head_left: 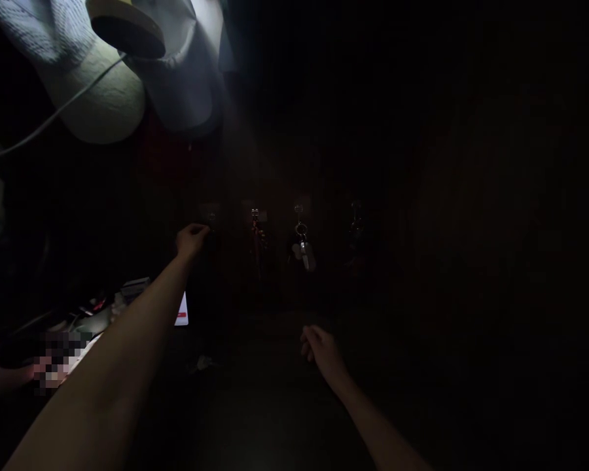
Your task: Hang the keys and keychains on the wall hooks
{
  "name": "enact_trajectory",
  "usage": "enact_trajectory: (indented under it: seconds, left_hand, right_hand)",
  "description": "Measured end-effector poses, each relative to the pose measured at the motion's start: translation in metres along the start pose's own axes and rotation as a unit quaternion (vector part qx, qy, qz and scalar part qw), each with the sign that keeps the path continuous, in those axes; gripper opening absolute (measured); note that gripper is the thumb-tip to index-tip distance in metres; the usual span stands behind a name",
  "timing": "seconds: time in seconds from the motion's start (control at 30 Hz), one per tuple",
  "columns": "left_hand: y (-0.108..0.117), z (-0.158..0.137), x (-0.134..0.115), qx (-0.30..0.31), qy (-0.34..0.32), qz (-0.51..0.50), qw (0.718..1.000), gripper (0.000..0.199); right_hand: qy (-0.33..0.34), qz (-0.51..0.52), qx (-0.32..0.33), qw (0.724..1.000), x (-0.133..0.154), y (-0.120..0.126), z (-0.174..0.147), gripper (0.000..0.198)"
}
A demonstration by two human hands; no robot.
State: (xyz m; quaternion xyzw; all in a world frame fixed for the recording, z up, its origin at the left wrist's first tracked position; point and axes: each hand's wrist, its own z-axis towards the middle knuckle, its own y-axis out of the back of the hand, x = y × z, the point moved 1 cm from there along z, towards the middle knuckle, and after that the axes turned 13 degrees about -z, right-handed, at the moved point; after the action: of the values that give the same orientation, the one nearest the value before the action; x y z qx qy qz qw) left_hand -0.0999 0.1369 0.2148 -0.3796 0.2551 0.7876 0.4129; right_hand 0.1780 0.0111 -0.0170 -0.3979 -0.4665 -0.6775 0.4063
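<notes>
My left hand (191, 241) reaches up to a small wall hook (212, 216) at the left end of a row, thumb and fingers pinched just below it. What they pinch, if anything, is lost in the dark. To its right, a beaded cord (256, 237) hangs from one hook and a bunch of keys (305, 254) on a ring from another. A dim hanging keyring (356, 226) is at the far right of the row. Lower down, my right hand (320, 347) is loosely curled into a fist, with nothing visible in it, apart from the hanging things.
Pale caps (98, 98) hang at the upper left, beside a round lamp-like object (127, 29) with a white cable (53, 118). A lit screen (182, 309) and clutter (95, 322) lie lower left, near another person's forearm (2, 379). Small pale objects (205, 362) lie below.
</notes>
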Motion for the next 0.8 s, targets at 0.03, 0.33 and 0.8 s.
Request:
enact_trajectory:
  seconds: [0.03,0.33,0.8]
  left_hand:
    - [-0.001,0.000,0.002,0.000,0.001,-0.003,1.000,0.020]
    - [-0.002,-0.013,0.017,0.005,0.006,-0.040,0.999,0.025]
    - [0.003,-0.039,0.036,0.028,0.023,-0.076,0.996,0.029]
  right_hand:
    - [0.001,0.000,-0.001,1.000,-0.001,0.000,0.000,0.044]
    - [-0.005,-0.002,-0.001,1.000,0.000,-0.001,0.002,0.042]
    - [-0.007,-0.004,-0.006,1.000,0.001,-0.001,0.000,0.042]
